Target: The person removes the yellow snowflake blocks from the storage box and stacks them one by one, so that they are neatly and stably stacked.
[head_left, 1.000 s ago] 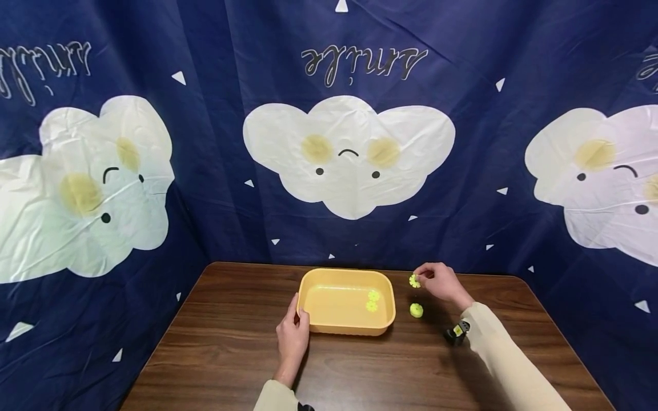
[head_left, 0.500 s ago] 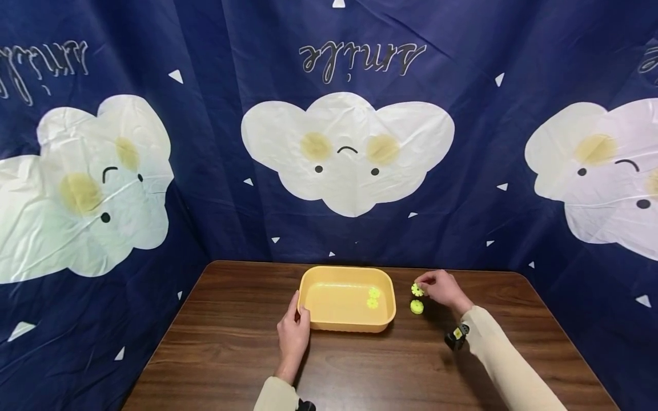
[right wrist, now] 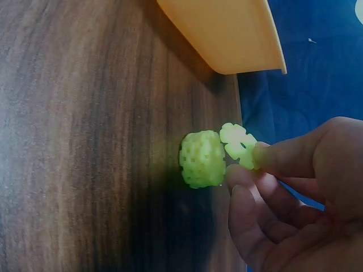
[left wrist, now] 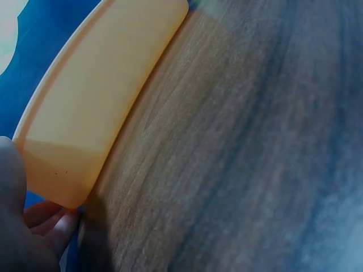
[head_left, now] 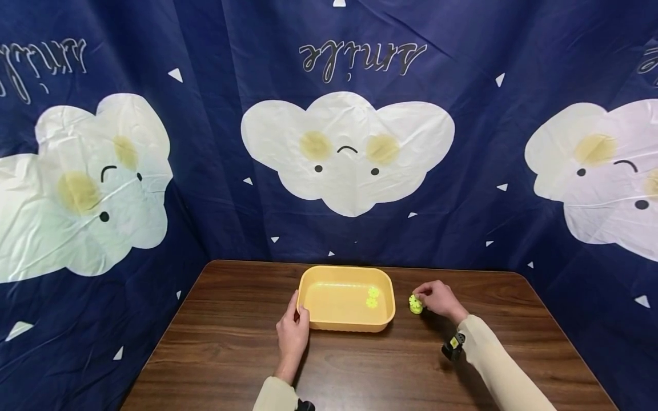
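Observation:
My right hand (head_left: 441, 299) pinches a yellow-green flower-shaped plastic disc (right wrist: 237, 140) between thumb and fingertips. Right beside the disc in the right wrist view stands a short stack of matching discs (right wrist: 202, 160) on the table. In the head view the held disc overlaps this stack. My left hand (head_left: 292, 335) grips the left end of a yellow rectangular tray (head_left: 345, 327), thumb over the rim and fingers around the outside. Two flower discs (head_left: 372, 298) lie in the tray toward its right end.
The brown wooden table (head_left: 360, 371) carries the tray at its far side. A blue curtain (head_left: 216, 217) with white clouds hangs behind the table and along both sides. A black wrist device (head_left: 453, 346) sits at the right cuff.
My right hand has come nearer, bringing the pinched disc from behind the stack to right at it. The left hand stays on the tray, which keeps its place.

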`<state>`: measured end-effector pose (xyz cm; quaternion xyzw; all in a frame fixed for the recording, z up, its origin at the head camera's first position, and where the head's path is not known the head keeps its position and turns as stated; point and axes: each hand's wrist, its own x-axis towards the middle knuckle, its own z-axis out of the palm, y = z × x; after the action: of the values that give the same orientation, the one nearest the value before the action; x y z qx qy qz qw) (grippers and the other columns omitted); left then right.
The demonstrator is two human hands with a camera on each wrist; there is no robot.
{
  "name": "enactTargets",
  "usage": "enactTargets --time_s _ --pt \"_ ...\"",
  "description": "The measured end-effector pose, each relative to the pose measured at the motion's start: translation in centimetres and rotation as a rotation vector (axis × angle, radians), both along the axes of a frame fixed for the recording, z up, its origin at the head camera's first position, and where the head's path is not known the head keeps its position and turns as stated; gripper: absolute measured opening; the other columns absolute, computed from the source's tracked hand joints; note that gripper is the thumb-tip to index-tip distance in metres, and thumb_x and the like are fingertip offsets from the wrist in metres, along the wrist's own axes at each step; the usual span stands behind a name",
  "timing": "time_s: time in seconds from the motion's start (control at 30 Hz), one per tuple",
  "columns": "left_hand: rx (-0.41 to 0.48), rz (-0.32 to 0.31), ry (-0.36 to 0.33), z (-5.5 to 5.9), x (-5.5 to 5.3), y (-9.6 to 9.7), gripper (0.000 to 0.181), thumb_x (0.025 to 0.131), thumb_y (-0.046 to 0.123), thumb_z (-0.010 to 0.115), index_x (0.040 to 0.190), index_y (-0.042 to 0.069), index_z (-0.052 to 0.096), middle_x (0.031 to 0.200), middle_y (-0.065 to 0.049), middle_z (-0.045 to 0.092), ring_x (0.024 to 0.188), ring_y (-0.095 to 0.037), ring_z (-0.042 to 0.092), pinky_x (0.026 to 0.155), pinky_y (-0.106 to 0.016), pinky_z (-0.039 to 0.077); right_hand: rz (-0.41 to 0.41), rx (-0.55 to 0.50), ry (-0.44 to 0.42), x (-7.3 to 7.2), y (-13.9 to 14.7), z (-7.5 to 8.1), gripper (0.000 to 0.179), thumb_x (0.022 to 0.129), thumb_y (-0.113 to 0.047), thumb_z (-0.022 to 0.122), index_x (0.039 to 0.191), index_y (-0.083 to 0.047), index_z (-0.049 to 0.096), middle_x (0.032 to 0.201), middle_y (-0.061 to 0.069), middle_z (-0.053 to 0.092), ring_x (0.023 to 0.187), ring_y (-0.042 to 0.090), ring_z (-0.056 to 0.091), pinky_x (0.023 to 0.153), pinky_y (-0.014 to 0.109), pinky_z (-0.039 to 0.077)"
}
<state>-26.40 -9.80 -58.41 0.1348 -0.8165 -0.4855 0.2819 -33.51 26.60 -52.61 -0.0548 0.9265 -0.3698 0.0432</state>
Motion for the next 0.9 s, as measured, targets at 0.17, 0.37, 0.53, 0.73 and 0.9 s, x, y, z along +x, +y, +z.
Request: enactTargets --time_s 0.17,0.37,0.53,0.73,0.9 --pt "0.008 -0.005 -0.012 -0.1 0.1 0.0 0.047 0.094 0.013 0.064 0.14 0.014 0.063 0.127 -0.015 0.07 0.1 -0.031 0.071 0.085 -0.049 0.057 0.008 0.046 0.049 0.2 0.0 -0.4 0.009 0.09 -0.004 0.067 0.093 -0.004 0.075 0.083 0.005 0.07 0.072 0.015 0.058 0.065 0.028 0.048" --pt "0.004 -0.004 -0.01 0.0 0.0 0.0 0.046 0.094 0.014 0.063 0.14 0.014 0.063 0.126 -0.016 0.071 0.097 -0.032 0.071 0.084 -0.05 0.057 -0.017 0.095 0.086 0.5 0.1 -0.7 0.012 0.086 -0.003 0.066 0.096 -0.004 0.073 0.084 0.003 0.069 0.077 0.017 0.056 0.071 0.03 0.045" --pt "0.003 0.0 -0.006 0.0 0.0 0.0 0.046 0.093 0.013 0.063 0.139 0.014 0.064 0.125 -0.016 0.071 0.098 -0.032 0.071 0.083 -0.049 0.057 -0.031 0.103 0.1 0.6 0.1 -0.9 0.015 0.087 -0.003 0.064 0.098 -0.003 0.073 0.086 0.004 0.07 0.077 0.018 0.056 0.071 0.032 0.046" --pt "0.005 -0.003 -0.004 0.0 0.0 0.0 0.046 0.094 0.013 0.063 0.14 0.013 0.063 0.126 -0.016 0.071 0.1 -0.031 0.071 0.084 -0.049 0.057 -0.044 0.114 0.114 0.9 0.1 -1.1 0.013 0.087 -0.004 0.064 0.097 -0.004 0.073 0.082 0.003 0.068 0.076 0.018 0.056 0.071 0.033 0.045" --pt "0.007 -0.003 -0.009 0.0 0.0 0.0 0.045 0.094 0.014 0.063 0.14 0.014 0.063 0.126 -0.016 0.071 0.1 -0.031 0.071 0.084 -0.048 0.058 -0.044 0.113 0.1 1.1 0.0 -1.3 0.011 0.086 -0.006 0.065 0.095 -0.005 0.072 0.08 0.002 0.066 0.075 0.018 0.055 0.07 0.032 0.044"
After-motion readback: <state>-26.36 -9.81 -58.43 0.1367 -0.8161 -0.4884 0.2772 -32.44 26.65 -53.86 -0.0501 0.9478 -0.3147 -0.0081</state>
